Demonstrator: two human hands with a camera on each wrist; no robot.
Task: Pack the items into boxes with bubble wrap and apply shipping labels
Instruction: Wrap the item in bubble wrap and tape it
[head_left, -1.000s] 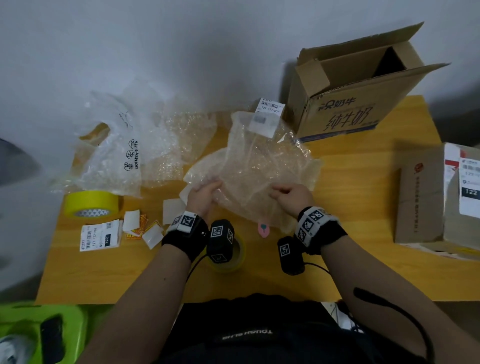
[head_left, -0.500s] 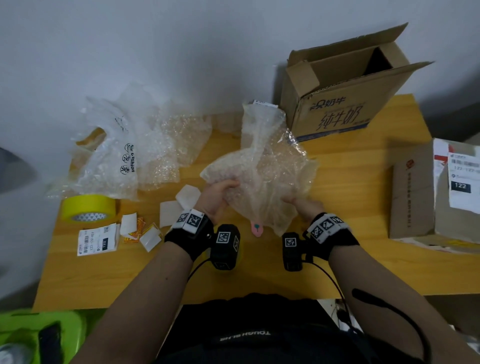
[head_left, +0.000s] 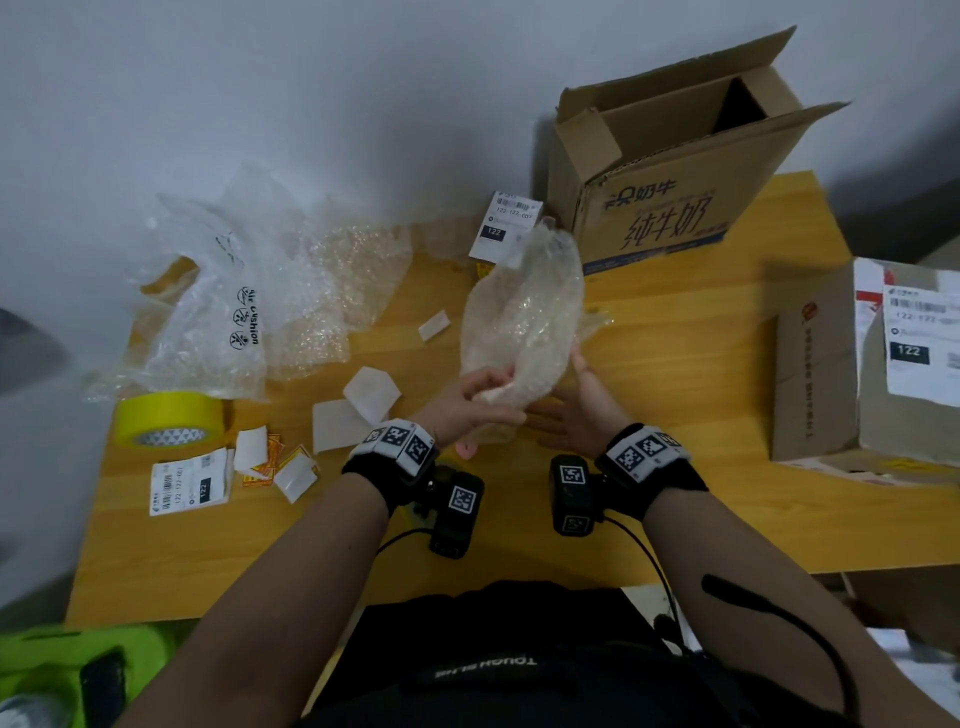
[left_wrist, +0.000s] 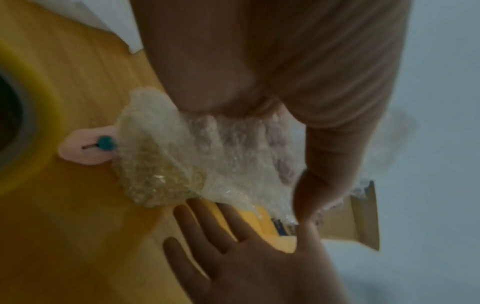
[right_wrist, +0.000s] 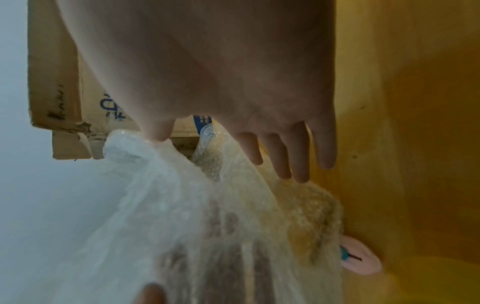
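Holding the bubble wrap (head_left: 519, 332) up over the table (head_left: 675, 395), my left hand (head_left: 467, 400) pinches its bottom; my right hand (head_left: 582, 410) stays flat beside it. I should roll slowly around the pink item (left_wrist: 85, 147).

our pink item (head_left: 466, 450) mostly hidden under the bubble wrap (head_left: 522, 332), our labelled box (head_left: 878, 364) cut off at the right edge, small print on our loose label (head_left: 189, 480) too tiny to read

Yellow wooden table (head_left: 675, 415) against grey wall (head_left: 311, 78); green object (head_left: 47, 660) below
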